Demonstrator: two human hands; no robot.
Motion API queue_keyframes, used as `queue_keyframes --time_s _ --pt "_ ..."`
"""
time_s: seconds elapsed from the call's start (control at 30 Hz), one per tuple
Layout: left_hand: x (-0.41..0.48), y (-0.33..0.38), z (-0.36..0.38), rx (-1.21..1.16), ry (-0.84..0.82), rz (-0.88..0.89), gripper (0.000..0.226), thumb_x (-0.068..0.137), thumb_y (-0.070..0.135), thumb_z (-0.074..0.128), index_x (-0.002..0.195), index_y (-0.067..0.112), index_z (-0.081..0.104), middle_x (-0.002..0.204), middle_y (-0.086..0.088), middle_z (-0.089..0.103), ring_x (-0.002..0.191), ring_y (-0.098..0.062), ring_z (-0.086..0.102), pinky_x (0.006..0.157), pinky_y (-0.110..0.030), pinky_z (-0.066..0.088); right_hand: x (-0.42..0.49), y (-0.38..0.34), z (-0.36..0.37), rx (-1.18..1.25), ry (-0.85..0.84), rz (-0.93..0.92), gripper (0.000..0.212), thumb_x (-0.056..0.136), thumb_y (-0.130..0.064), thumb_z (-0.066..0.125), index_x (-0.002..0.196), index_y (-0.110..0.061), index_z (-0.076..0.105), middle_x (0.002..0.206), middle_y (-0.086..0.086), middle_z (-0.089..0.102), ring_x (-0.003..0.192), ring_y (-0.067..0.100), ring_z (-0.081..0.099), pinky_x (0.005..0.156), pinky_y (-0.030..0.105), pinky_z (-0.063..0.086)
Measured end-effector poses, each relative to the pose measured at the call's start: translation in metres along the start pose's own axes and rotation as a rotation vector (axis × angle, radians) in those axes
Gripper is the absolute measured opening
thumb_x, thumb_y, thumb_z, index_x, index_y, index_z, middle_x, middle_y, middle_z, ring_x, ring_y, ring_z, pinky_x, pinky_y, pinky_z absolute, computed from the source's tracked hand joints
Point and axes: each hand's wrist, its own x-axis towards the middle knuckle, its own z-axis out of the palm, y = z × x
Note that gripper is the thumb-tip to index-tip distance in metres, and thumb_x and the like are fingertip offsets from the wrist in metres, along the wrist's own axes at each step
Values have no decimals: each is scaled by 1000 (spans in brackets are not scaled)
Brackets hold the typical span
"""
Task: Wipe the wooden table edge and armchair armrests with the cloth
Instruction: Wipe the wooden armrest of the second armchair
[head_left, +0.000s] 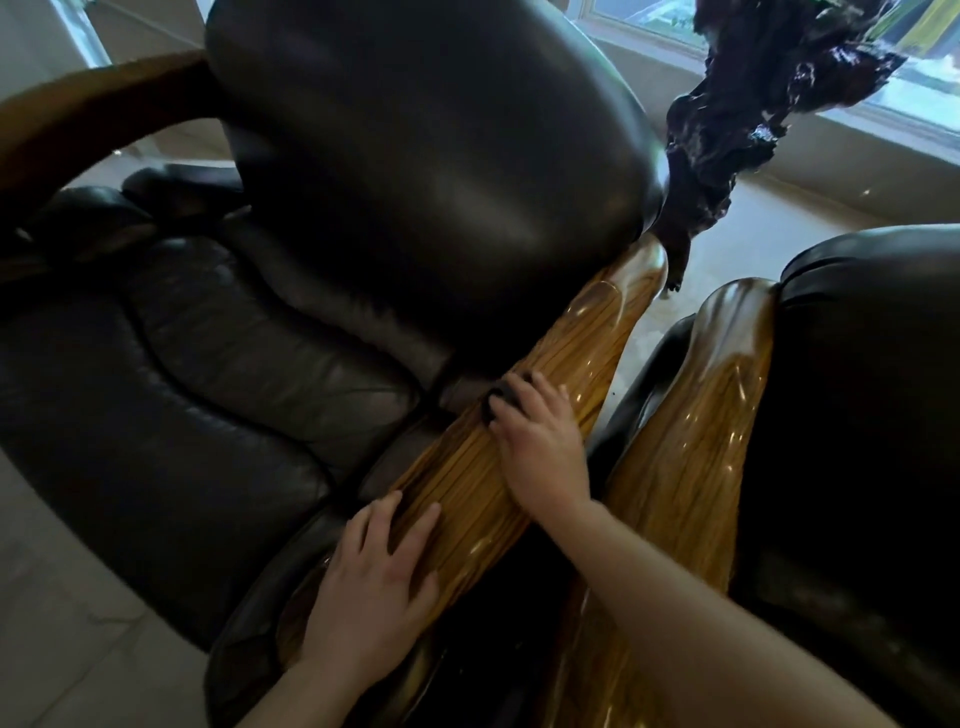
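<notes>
A glossy wooden armrest (587, 338) runs diagonally along the right side of a dark leather armchair (218, 374). My right hand (540, 441) presses a dark cloth (511, 397) onto the middle of this armrest; only a small bunch of the cloth shows under the fingertips. My left hand (379, 577) lies flat with fingers spread on the near part of the same armrest, holding nothing. A second armchair's wooden armrest (727, 405) lies parallel just to the right.
The chair's big rounded backrest (431, 171) rises behind the armrest. The second dark armchair (872, 395) fills the right side. A dark gnarled wooden sculpture (737, 119) stands at the back by a window. Another curved wooden armrest (78, 114) is at far left. Pale tiled floor (67, 613) below.
</notes>
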Motion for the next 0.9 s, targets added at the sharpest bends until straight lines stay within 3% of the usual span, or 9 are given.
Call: queue_keyframes --time_s 0.23,0.37,0.43,0.73,0.9 --pt "-2 6 -6 -2 -22 -89 69 89 55 42 150 43 12 160 -2 12 146 -24 9 119 -44 20 -68 -18 2 100 -166 -385 39 95 -25 48 131 -22 62 150 0 48 148 26 28 124 43 4" --pt "-22 6 -19 35 48 -199 72 86 59 39 150 36 15 158 -6 18 146 -26 12 118 -53 16 -65 -21 -24 217 -175 -362 31 95 -19 58 124 -16 67 139 3 57 131 29 46 111 45 38" --pt "-33 5 -27 43 67 -236 73 85 59 36 151 36 12 159 -7 16 148 -26 8 118 -55 12 -65 -26 -39 249 -145 -344 28 95 -16 61 122 -15 68 136 3 58 122 27 51 102 42 45" --pt "-100 8 -65 27 148 -385 81 86 60 46 153 37 7 162 -7 12 149 -28 1 118 -57 15 -72 -68 -98 263 -107 -482 29 99 -21 54 126 -18 66 134 1 57 117 23 52 97 32 47" --pt "-144 -7 -89 20 222 -462 79 86 62 43 154 36 14 162 -9 15 149 -30 4 116 -55 20 -75 -116 -110 294 -127 -573 27 99 -23 56 123 -19 68 133 0 59 117 23 53 95 36 52"
